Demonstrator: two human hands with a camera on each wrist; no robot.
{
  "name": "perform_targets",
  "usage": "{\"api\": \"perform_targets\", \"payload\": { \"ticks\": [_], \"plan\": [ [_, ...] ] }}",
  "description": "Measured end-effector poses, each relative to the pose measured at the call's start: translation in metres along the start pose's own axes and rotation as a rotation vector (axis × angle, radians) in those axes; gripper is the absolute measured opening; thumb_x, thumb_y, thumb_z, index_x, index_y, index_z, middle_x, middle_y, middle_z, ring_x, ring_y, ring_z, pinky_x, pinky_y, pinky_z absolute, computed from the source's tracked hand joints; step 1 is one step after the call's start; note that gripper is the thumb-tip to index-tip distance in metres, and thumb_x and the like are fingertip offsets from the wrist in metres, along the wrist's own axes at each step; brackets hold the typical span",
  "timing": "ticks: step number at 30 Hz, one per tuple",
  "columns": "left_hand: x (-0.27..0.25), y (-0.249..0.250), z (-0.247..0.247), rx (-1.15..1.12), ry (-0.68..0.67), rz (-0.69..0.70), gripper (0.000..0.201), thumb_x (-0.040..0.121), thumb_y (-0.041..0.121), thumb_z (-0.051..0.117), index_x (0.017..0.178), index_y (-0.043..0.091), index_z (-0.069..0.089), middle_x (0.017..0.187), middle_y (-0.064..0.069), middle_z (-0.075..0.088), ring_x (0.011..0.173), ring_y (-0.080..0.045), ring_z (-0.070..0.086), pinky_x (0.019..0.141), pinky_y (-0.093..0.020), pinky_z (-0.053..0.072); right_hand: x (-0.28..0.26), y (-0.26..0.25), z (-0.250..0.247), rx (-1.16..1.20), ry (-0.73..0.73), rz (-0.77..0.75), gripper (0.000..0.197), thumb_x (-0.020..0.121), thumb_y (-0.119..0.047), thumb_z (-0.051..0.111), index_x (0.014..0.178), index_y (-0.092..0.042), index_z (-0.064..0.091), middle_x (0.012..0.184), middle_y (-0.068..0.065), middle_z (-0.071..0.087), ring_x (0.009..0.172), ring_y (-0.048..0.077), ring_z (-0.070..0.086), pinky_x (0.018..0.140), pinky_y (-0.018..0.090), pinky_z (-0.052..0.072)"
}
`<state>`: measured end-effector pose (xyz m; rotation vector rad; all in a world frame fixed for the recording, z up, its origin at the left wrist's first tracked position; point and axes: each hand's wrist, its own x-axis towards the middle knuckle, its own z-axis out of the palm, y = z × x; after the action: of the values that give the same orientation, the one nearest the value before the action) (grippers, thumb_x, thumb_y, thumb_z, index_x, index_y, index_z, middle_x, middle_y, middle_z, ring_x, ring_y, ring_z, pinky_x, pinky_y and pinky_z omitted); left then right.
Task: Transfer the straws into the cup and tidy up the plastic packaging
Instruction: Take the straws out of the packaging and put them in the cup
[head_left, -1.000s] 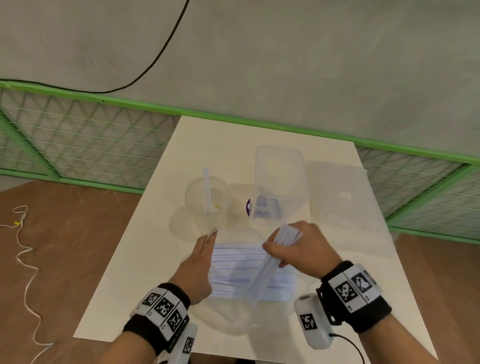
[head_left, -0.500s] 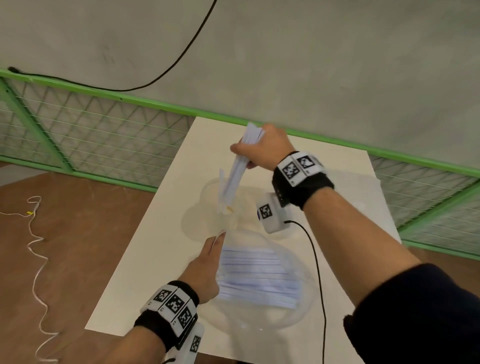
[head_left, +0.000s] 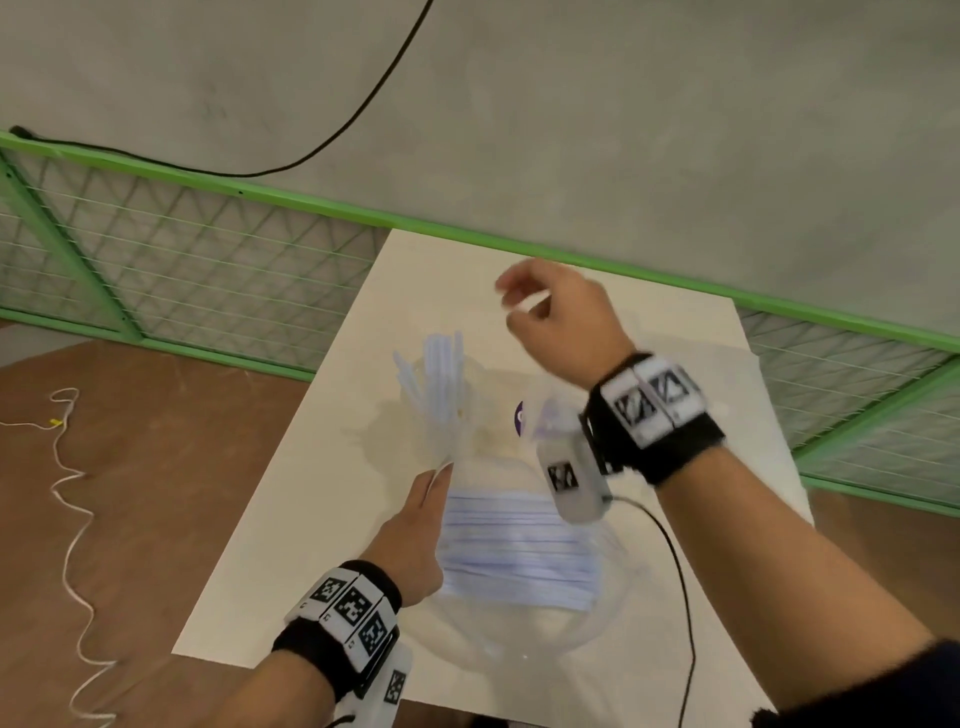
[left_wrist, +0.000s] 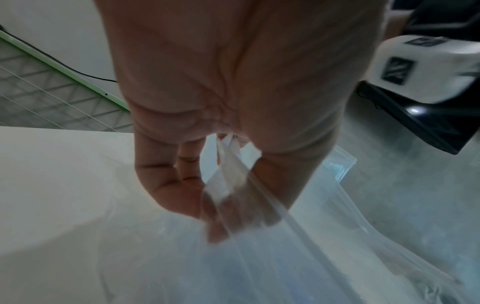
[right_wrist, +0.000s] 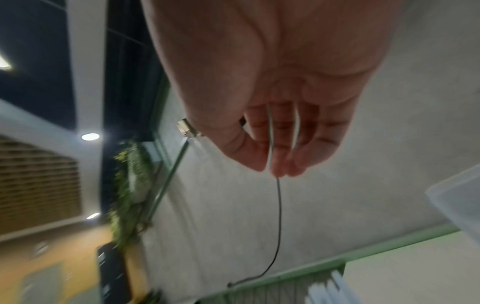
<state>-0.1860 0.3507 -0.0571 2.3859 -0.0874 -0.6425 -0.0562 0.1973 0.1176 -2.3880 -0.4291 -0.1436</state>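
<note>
A bunch of straws (head_left: 439, 384) stands in the clear cup (head_left: 470, 415) at the middle of the frame, the right hand (head_left: 563, 322) hangs empty above it with loose fingers, the left hand (head_left: 415, 540) pinches the plastic bag (head_left: 519, 551) lower down on the table (head_left: 291, 519), and I think more straws must come out next.

Even, soft overhead light with faint shadows on the table (head_left: 322, 499); the raised right hand (head_left: 558, 317) is motion-blurred, both wrist views are smeared and bent at the edges, and ceiling lamps (right_wrist: 90, 136) glare.
</note>
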Motion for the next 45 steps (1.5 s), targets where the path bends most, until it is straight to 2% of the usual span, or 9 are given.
{"api": "perform_targets", "payload": {
  "ticks": [2, 4, 7, 9, 13, 18, 26, 35, 45],
  "plan": [
    [0.000, 0.002, 0.001, -0.009, 0.006, 0.001, 0.116, 0.071, -0.010, 0.056, 0.152, 0.033, -0.016, 0.154, 0.014, -0.001, 0.069, -0.021, 0.055, 0.048, -0.016, 0.036, -0.043, -0.002, 0.010, 0.013, -0.129, -0.093, 0.026, 0.075, -0.008, 0.052, 0.091, -0.018, 0.070, 0.084, -0.009, 0.069, 0.062, 0.001, 0.058, 0.070, 0.013, 0.044],
    [0.001, 0.003, 0.002, -0.016, 0.012, 0.010, 0.116, 0.070, -0.010, 0.056, 0.152, 0.032, -0.015, 0.153, 0.011, 0.001, 0.070, -0.022, 0.053, 0.050, -0.017, 0.035, -0.086, 0.006, 0.031, -0.072, -0.359, -0.069, 0.029, 0.075, -0.005, 0.051, 0.091, -0.018, 0.071, 0.087, -0.003, 0.073, 0.076, 0.014, 0.065, 0.077, 0.024, 0.049],
    [0.003, 0.003, 0.005, -0.042, -0.007, 0.039, 0.116, 0.071, -0.009, 0.057, 0.151, 0.032, -0.017, 0.156, 0.011, 0.000, 0.079, -0.023, 0.054, 0.050, -0.017, 0.036, -0.138, 0.036, 0.074, -0.290, -0.661, 0.026, 0.034, 0.083, -0.003, 0.050, 0.111, -0.015, 0.067, 0.112, 0.008, 0.067, 0.103, 0.027, 0.060, 0.087, 0.034, 0.046],
    [0.002, 0.004, 0.007, -0.056, -0.008, 0.052, 0.117, 0.070, -0.008, 0.058, 0.150, 0.033, -0.017, 0.155, 0.014, -0.002, 0.084, -0.023, 0.057, 0.050, -0.017, 0.037, -0.162, 0.056, 0.101, -0.373, -0.726, 0.056, 0.040, 0.088, -0.003, 0.050, 0.126, -0.011, 0.056, 0.124, 0.012, 0.057, 0.112, 0.033, 0.052, 0.091, 0.041, 0.045],
    [-0.002, 0.002, 0.010, -0.041, 0.024, 0.067, 0.118, 0.069, -0.007, 0.061, 0.151, 0.032, -0.015, 0.154, 0.017, -0.002, 0.081, -0.019, 0.056, 0.049, -0.016, 0.037, -0.186, 0.075, 0.134, -0.537, -0.650, -0.012, 0.052, 0.082, -0.008, 0.063, 0.131, -0.010, 0.048, 0.125, 0.010, 0.052, 0.108, 0.034, 0.050, 0.083, 0.043, 0.047],
    [-0.011, 0.000, 0.015, -0.030, 0.064, 0.079, 0.113, 0.072, -0.007, 0.060, 0.152, 0.029, -0.011, 0.156, 0.014, -0.001, 0.072, -0.015, 0.048, 0.050, -0.013, 0.041, -0.192, 0.078, 0.152, -0.703, -0.505, -0.091, 0.045, 0.042, -0.026, 0.085, 0.083, -0.021, 0.068, 0.079, -0.004, 0.060, 0.070, 0.021, 0.057, 0.058, 0.030, 0.046],
    [-0.017, -0.003, 0.018, -0.050, 0.076, 0.082, 0.111, 0.072, -0.004, 0.060, 0.153, 0.029, -0.010, 0.156, 0.014, 0.001, 0.083, -0.013, 0.048, 0.051, -0.013, 0.040, -0.196, 0.080, 0.160, -0.789, -0.479, -0.096, 0.024, 0.046, -0.019, 0.079, 0.063, -0.022, 0.063, 0.058, -0.004, 0.056, 0.062, 0.022, 0.055, 0.060, 0.034, 0.047],
    [-0.014, -0.011, 0.020, -0.035, 0.088, 0.083, 0.112, 0.070, -0.004, 0.061, 0.153, 0.029, -0.008, 0.156, 0.013, 0.001, 0.097, -0.017, 0.054, 0.051, -0.013, 0.037, -0.193, 0.080, 0.159, -0.776, -0.503, -0.092, 0.026, 0.039, -0.026, 0.081, 0.053, -0.023, 0.060, 0.052, -0.006, 0.053, 0.059, 0.021, 0.054, 0.058, 0.033, 0.044],
    [-0.013, -0.009, 0.020, -0.020, 0.086, 0.061, 0.114, 0.071, -0.005, 0.061, 0.153, 0.029, -0.010, 0.154, 0.014, 0.000, 0.076, -0.015, 0.046, 0.049, -0.015, 0.038, -0.199, 0.086, 0.162, -0.770, -0.516, -0.112, 0.030, 0.038, -0.028, 0.084, 0.058, -0.023, 0.063, 0.057, -0.006, 0.057, 0.059, 0.020, 0.057, 0.057, 0.034, 0.046]
  ]
}}
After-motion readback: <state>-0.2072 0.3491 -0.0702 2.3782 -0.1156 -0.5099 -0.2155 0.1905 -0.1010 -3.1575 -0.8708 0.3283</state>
